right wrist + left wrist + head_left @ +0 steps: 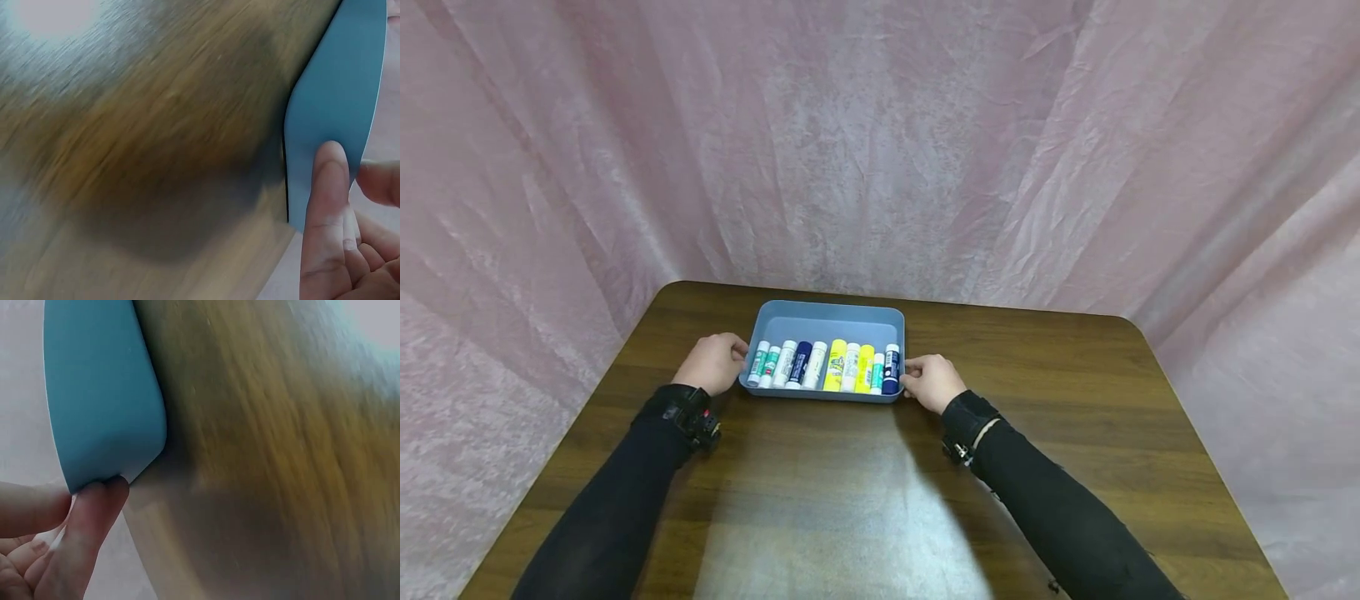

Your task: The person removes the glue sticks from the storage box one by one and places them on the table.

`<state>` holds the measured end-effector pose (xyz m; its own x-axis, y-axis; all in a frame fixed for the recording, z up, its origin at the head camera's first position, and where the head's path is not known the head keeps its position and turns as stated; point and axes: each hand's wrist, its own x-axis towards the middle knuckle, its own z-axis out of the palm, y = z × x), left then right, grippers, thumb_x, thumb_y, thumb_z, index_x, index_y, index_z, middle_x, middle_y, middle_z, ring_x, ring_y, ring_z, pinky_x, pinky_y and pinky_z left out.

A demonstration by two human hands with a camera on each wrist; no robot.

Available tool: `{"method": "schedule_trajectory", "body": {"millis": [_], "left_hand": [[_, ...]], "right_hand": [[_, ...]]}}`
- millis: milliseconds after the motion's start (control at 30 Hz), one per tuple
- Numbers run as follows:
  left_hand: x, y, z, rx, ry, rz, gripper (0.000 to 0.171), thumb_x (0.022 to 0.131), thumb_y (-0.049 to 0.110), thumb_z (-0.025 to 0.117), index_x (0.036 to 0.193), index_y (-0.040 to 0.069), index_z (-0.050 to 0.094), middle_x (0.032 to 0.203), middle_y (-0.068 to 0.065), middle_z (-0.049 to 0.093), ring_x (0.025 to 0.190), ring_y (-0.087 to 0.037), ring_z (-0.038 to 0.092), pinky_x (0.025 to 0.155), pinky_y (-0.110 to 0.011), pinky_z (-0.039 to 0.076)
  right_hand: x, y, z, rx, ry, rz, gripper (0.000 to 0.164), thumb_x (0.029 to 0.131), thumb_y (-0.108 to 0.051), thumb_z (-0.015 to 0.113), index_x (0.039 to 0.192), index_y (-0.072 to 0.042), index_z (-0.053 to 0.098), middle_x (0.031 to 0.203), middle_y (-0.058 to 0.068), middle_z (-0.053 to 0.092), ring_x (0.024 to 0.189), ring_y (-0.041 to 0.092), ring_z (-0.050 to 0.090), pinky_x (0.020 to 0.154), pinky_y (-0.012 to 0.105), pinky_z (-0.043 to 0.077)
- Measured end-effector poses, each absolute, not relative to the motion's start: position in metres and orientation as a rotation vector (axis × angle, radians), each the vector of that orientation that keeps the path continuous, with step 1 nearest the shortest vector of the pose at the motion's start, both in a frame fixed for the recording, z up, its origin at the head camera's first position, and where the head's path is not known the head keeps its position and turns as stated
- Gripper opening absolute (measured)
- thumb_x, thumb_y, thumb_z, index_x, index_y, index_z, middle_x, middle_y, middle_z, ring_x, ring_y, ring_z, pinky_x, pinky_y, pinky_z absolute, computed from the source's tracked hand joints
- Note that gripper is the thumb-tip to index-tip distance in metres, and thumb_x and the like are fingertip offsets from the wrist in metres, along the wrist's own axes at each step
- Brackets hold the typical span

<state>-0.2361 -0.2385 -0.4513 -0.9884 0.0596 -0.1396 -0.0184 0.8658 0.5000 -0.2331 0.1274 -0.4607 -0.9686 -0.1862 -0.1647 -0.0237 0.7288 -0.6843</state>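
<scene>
A blue-grey rectangular tray (831, 323) sits toward the back of the wooden table. Along its near half, several glue sticks lie side by side in one row: white and green ones (758, 363), a dark blue one (799, 367), yellow ones (835, 365) and a blue-and-white one (891, 370) at the right end. My left hand (709, 364) pinches the tray's left end between thumb and finger. At the right end, my right hand (934, 382) pinches the rim, one digit lying along the outer wall (340, 81). The wrist views hide the tray's inside.
The brown wooden table (1037, 375) has rounded back corners. A pink crushed-velvet curtain (880, 150) hangs behind it and on both sides. Bright light reflects off the tabletop in front of the tray.
</scene>
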Motion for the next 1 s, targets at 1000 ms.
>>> {"method": "schedule_trajectory", "body": {"millis": [1000], "left_hand": [[-0.216, -0.169, -0.441, 0.173, 2.711, 0.763, 0.033, 0.098, 0.007, 0.064, 0.127, -0.006, 0.06, 0.093, -0.009, 0.066, 0.078, -0.018, 0.061, 0.068, -0.029, 0.049]], "right_hand": [[-0.206, 0.206, -0.454, -0.188, 2.673, -0.911, 0.052, 0.086, -0.007, 0.067, 0.135, 0.011, 0.058, 0.067, 0.003, 0.064, 0.058, 0.012, 0.058, 0.056, 0.026, 0.039]]}}
